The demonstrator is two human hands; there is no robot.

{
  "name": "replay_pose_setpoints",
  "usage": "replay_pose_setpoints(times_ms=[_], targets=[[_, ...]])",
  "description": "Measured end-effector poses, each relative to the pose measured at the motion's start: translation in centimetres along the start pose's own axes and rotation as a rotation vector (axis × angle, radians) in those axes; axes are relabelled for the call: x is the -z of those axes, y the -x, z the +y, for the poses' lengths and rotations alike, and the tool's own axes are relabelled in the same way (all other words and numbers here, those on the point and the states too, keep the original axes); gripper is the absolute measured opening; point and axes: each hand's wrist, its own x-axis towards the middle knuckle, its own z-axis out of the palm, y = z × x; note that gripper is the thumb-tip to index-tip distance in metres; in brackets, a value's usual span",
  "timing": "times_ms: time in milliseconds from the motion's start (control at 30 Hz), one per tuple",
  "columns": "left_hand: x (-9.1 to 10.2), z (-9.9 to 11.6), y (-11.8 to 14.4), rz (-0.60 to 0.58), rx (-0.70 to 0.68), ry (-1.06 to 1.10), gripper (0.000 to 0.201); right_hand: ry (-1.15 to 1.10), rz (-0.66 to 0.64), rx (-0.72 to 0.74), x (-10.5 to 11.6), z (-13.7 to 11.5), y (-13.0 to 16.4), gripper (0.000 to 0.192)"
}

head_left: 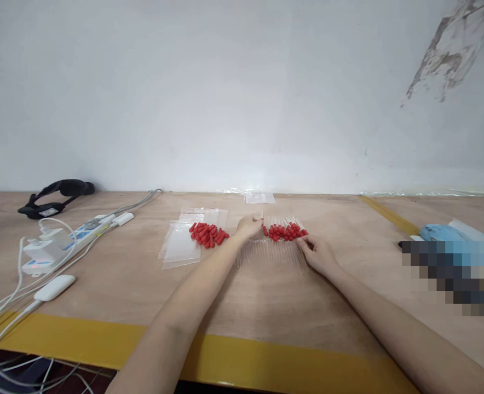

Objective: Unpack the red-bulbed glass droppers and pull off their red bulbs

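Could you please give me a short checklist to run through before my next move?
1. Left grip beside the red bulbs on the tubes' side: ok.
2. Right grip at the right end of those bulbs: ok.
3. What each grip holds: cannot tell; the fingertips are too small to read.
4. Tubes lying side by side: ok, in a row on the table.
5. All bulbs in one group: not ok; a second pile lies further left, on the bags.
6. Power strip away from both grips: ok, far left.
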Motion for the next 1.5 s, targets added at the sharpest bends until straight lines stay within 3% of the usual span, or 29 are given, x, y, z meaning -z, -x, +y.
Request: replay_pose_setpoints(times_ms=[233, 333, 433, 567, 733, 900, 1033, 1233, 1500], targets=[[4.5, -3.3, 5.0, 0.094, -0.215, 0.097, 0.018, -0.117, 0.000, 0.053, -0.1, -0.1, 0.0, 0.036], [5.7, -5.2, 8.1, 0.127, -0.422, 0.107, 0.014, -0.148, 0.073, 0.106, -0.1, -0.7, 0.3, 0.033], [6.0, -6.6, 10.7, 0.137, -0.618, 0.054, 0.007, -0.153, 0.138, 0.285, -0.1, -2.2, 1.0, 0.029], [5.4, -6.9, 12.7, 0.148, -0.768, 0.014, 0.005, 0.030, 0.066, 0.602, -0.1, -5.0, 2.7, 0.037], [4.4, -6.4, 13.6, 0.174, -0.827, 0.034, 0.002, 0.256, -0.035, 0.790, -1.0, -6.9, 4.2, 0.026], [3.7, -6.2, 13.9, 0.188, -0.878, -0.077, 0.023, 0.203, -0.132, 0.753, -1.5, -7.7, 4.8, 0.024], [3.7, -6.3, 13.8, 0.143, -0.960, -0.264, 0.017, 0.127, -0.185, 0.744, -1.3, -8.4, 5.0, 0.029], [4.4, -5.8, 14.1, 0.081, -1.008, -0.411, 0.025, 0.136, -0.089, 0.898, -1.3, -7.9, 5.0, 0.027], [4.6, -5.7, 14.3, 0.017, -0.994, -0.414, 0.031, 0.216, 0.030, 1.042, -1.2, -7.1, 5.1, 0.018]])
